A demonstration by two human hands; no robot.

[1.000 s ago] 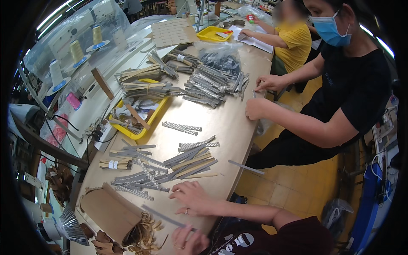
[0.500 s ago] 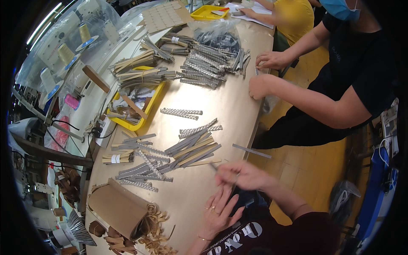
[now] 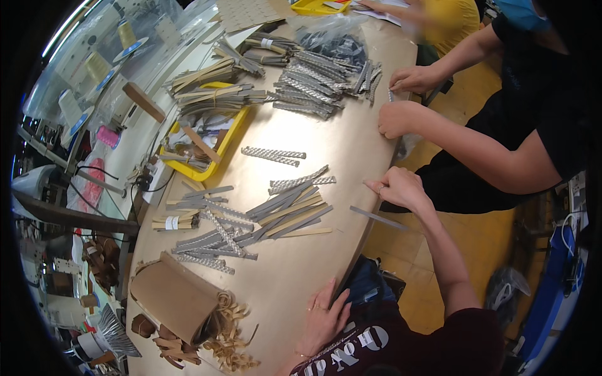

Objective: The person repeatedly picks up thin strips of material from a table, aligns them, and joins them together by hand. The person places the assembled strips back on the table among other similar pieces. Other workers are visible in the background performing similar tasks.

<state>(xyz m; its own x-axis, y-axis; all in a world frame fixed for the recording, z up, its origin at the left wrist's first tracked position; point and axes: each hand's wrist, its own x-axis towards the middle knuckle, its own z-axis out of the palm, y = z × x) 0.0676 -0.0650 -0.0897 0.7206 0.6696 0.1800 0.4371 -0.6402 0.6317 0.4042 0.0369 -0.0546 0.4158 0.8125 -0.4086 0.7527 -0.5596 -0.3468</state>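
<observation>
Grey strip [image 3: 378,218], long, thin and flat, lies at the near right edge of the tan surface [image 3: 295,276], one end jutting past the rim, just below your right hand [image 3: 401,188]. That hand hovers at the edge with its fingers curled in and pinched together; whether they grip anything cannot be told. Your left hand [image 3: 323,319] rests flat on the surface close to your body, fingers spread and holding nothing. Near it, at the left, a brown paper bag [image 3: 172,297] lies on its side with curled tan offcuts [image 3: 229,338] spilling from its mouth. Further in, a loose heap of grey and patterned strips [image 3: 251,222] fans across the middle, with tan ones mixed in and a small banded bundle [image 3: 170,222] beside it. Two patterned strips [image 3: 273,155] lie apart beyond that. A yellow tray [image 3: 231,141] at the left holds brown and tan pieces, with banded bundles laid across its far rim. Behind it more stacked strips [image 3: 313,81] and a clear plastic bag [image 3: 338,44] of dark parts crowd the far end. At the right edge, another person's two hands [image 3: 407,100] work at the rim, and a second yellow tray [image 3: 313,6] sits farthest away.
</observation>
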